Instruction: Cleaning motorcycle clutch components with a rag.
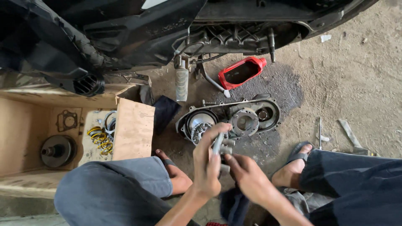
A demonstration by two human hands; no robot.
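Grey metal tool [217, 144] is clenched in the left hand [208, 167]; the right hand [247, 175] should steady its lower end over the engine cover [251, 119].

Small metal part [218, 144] mostly hidden in blurred left hand [208, 161]; scooter body [125, 29] — cut off above

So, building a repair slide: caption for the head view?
Both hands grip a metal part over an engine cover on the floor.

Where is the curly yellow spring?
In the head view the yellow spring lies on the left, inside the open cardboard box, just right of a dark round pulley part and left of the box's raised flap.
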